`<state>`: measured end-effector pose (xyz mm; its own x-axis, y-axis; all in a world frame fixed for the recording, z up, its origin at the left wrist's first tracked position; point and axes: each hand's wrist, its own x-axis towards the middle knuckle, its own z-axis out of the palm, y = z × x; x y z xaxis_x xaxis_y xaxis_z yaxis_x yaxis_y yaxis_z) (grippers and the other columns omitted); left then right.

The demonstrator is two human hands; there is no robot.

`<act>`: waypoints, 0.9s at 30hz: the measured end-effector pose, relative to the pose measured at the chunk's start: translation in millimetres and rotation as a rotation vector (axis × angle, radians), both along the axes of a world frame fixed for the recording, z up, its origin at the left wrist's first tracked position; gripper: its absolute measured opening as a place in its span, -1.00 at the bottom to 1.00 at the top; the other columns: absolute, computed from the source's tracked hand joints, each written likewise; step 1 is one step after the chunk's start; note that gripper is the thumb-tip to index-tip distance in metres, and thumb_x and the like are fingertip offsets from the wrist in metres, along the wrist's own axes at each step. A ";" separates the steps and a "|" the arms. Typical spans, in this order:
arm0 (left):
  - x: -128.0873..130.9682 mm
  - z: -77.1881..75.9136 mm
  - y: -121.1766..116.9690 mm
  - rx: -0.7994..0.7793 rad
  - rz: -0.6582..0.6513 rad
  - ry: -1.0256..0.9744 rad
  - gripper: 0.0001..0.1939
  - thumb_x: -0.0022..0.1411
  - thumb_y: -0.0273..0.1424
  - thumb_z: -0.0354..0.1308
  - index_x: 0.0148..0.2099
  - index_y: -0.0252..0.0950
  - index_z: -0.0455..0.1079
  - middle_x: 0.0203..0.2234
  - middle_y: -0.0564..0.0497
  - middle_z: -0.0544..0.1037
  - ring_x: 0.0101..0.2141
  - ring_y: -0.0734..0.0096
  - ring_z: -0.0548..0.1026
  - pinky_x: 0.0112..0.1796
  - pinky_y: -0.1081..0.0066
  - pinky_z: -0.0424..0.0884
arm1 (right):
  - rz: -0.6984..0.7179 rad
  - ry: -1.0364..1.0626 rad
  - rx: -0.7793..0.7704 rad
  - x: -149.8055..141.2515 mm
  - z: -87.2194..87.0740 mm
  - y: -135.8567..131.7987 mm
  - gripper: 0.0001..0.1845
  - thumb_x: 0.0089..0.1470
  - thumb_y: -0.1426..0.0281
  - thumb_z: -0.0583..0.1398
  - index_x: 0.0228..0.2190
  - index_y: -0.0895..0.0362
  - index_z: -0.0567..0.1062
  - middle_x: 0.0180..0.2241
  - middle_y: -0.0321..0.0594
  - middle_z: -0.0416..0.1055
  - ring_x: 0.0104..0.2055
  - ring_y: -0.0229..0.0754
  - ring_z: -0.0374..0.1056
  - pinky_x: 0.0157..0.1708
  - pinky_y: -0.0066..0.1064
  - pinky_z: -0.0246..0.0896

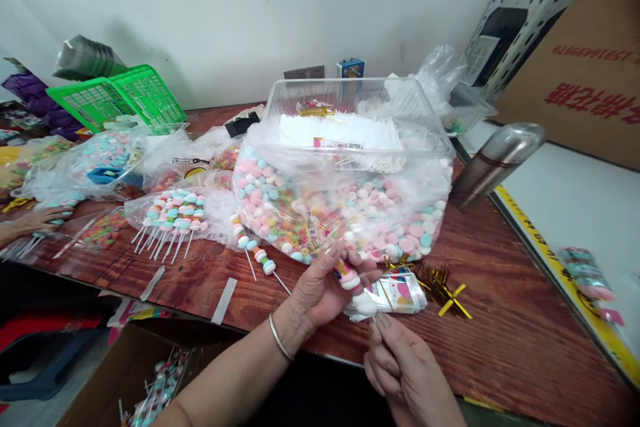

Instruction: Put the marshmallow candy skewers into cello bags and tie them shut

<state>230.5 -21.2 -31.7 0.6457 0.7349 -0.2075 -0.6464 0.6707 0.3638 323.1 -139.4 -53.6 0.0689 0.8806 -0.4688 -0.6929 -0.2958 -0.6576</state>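
Note:
My left hand, a metal bangle on its wrist, has its fingers curled around a marshmallow stick; a pink and yellow printed patch and a white end show between them. My right hand is closed in a pinch on what looks like the thin white stick end, just below a white rounded piece. Whether that piece belongs to the same stick, I cannot tell. Behind both hands lies a bundle of clear printed bags with a rubber band. Gold twist ties lie to its right.
A clear tub holding white sticks stands behind bags of marshmallows. Finished marshmallow skewers lie left, two loose ones nearer. A steel flask stands right. Another person's hand is at far left. A cardboard box sits below.

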 end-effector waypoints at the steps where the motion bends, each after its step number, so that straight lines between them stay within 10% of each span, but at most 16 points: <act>1: 2.5 1.4 -0.9 -0.015 -0.010 -0.027 -0.76 0.04 -0.34 0.38 -0.38 -0.35 0.40 -0.47 0.06 0.49 -0.30 0.34 0.53 0.01 0.10 0.37 | 0.023 0.052 -0.009 -0.2 4.4 0.7 -0.55 0.03 0.03 0.27 -0.56 0.13 0.33 -0.70 -0.58 -0.16 -0.70 -0.50 -0.33 -0.69 -0.55 -0.24; 6: 20.7 7.6 -3.0 -0.152 0.018 0.054 -0.72 0.09 -0.26 0.34 -0.38 -0.34 0.36 -0.53 0.08 0.44 -0.42 0.42 0.50 -0.15 0.23 0.46 | -0.004 -0.128 0.044 3.6 -1.1 1.4 -0.53 0.04 -0.04 0.22 -0.53 0.12 0.34 -0.69 -0.55 -0.08 -0.72 -0.47 -0.25 -0.71 -0.55 -0.17; 12: 40.4 12.2 3.6 -0.259 0.103 0.286 -0.69 0.18 -0.21 0.25 -0.41 -0.36 0.34 -0.56 0.04 0.45 -0.52 0.43 0.48 -0.36 0.38 0.44 | -0.321 -1.734 0.489 26.4 -34.8 2.5 -0.86 0.18 0.34 0.18 -0.36 0.12 0.51 -0.48 -0.24 0.47 -0.47 -0.23 0.37 -0.39 -0.42 0.16; 15: 47.8 13.7 2.8 -0.257 0.096 0.336 -0.67 0.23 -0.21 0.19 -0.43 -0.37 0.34 -0.58 0.02 0.45 -0.53 0.44 0.47 -0.37 0.38 0.43 | -0.430 -2.012 0.616 31.8 -36.8 6.2 -0.91 0.17 0.44 0.18 -0.30 0.13 0.52 -0.46 -0.23 0.51 -0.47 -0.23 0.38 -0.36 -0.42 0.16; 23: 57.8 12.7 -4.6 -0.015 -0.031 0.219 -0.59 0.03 -0.17 0.36 -0.22 -0.40 0.42 -0.35 -0.12 0.55 -0.32 0.29 0.53 -0.26 0.35 0.42 | -0.265 -0.476 0.152 27.6 -23.0 16.1 -0.62 0.09 0.07 0.22 -0.50 0.11 0.37 -0.67 -0.47 0.09 -0.68 -0.40 -0.03 -0.68 -0.55 -0.10; 27: 53.2 16.5 13.6 0.068 -0.027 0.085 -0.43 0.01 -0.19 0.39 0.03 -0.32 0.36 -0.14 -0.16 0.53 -0.17 0.21 0.53 -0.17 0.29 0.41 | -0.254 -0.200 0.096 30.2 -14.5 17.8 -0.57 -0.08 0.07 0.35 -0.52 0.12 0.34 -0.65 -0.52 0.02 -0.68 -0.47 -0.15 -0.69 -0.57 -0.18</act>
<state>283.7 -7.6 -15.2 0.6475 0.7319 -0.2123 -0.5935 0.6590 0.4620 353.3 -121.5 -68.0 0.3742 0.8631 -0.3392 -0.5907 -0.0601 -0.8046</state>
